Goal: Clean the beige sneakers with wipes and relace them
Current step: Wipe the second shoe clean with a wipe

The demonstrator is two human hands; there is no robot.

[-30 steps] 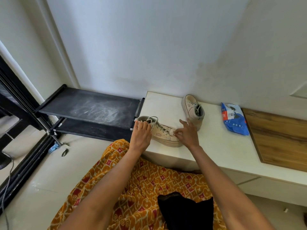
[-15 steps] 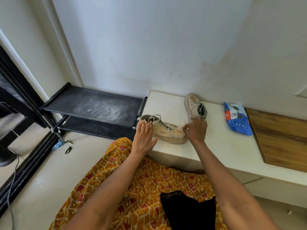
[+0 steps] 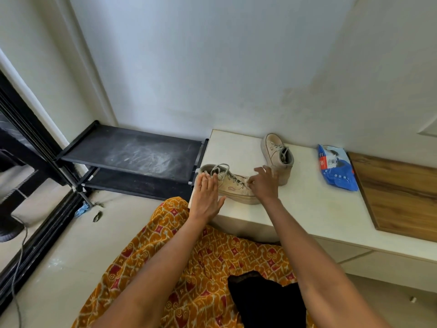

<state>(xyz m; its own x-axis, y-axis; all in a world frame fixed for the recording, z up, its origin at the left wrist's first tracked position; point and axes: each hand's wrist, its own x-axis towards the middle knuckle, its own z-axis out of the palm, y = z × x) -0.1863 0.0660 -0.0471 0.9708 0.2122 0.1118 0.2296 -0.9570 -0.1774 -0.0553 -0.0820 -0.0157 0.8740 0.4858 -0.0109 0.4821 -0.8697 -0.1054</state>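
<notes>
One beige sneaker (image 3: 233,187) lies on the white bench (image 3: 307,209), heel to the left and toe to the right, with its grey laces loose. My left hand (image 3: 207,197) rests flat against the heel side, fingers straight. At the toe end, my right hand (image 3: 263,185) pinches a small pale wipe (image 3: 248,183) against the front of the shoe. The second beige sneaker (image 3: 276,157) stands just behind my right hand, near the wall.
A blue pack of wipes (image 3: 335,169) lies on the bench to the right, beside a wooden board (image 3: 397,195). A dusty black shoe rack (image 3: 132,152) stands left of the bench. My lap in orange patterned cloth (image 3: 189,268) is below the bench edge.
My right hand slid right past the toe with the wipe, then came back left over it. My left hand stayed at the heel and its fingers flattened.
</notes>
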